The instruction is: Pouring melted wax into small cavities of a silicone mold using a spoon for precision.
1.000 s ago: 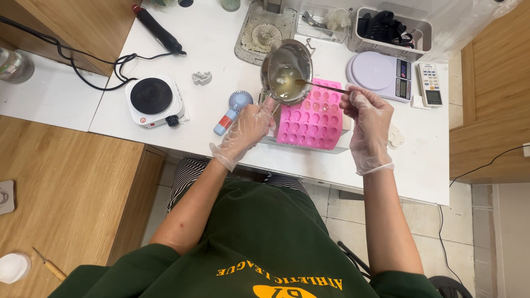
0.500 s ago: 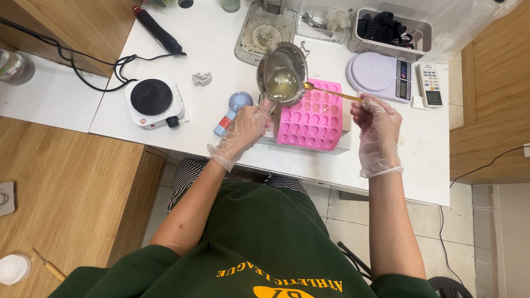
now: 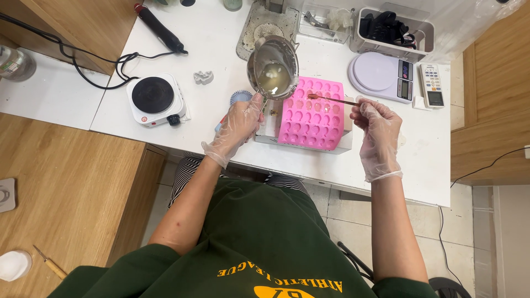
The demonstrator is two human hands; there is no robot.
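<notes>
My left hand, in a clear glove, grips the handle of a small metal pot with pale liquid in it, held tilted above the left upper corner of a pink silicone mould. My right hand, also gloved, holds a thin wooden spoon whose tip hovers over the mould's top rows. The mould has several rows of small cavities and lies on a white box on the white table.
A small white hot plate with a black cable sits left of the mould. A lilac kitchen scale, a remote-like device and a tray of black items stand at the back right. Wooden surfaces flank the table.
The spoon has come out of the pot and moved right, over the mould. My right hand shifted right and down; the pot stays tilted over the mould's corner.
</notes>
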